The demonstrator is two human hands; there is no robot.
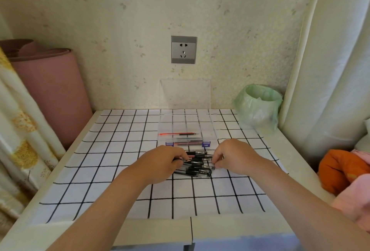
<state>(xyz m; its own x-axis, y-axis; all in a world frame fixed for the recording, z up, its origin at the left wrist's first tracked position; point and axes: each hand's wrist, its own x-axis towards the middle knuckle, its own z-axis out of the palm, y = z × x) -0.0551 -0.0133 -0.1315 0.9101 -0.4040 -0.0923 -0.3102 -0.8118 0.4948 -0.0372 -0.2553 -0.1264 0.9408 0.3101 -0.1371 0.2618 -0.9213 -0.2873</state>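
A heap of several black-capped gel pens (197,167) lies on the checked tablecloth (112,160) in the middle of the table. My left hand (163,162) grips the left ends of the pens with curled fingers. My right hand (233,156) pinches their right ends. Just behind the heap stands a clear plastic case (186,128) with purple clasps, its lid up against the wall. Inside it lie a red refill (176,134) and a darker pen near the front wall.
A green bag-lined bin (258,106) stands at the back right corner. A rolled pink mat (50,90) leans at the left, beside a curtain. Orange and pink cloth (340,170) lies off the right edge. A wall socket (183,49) is above the case.
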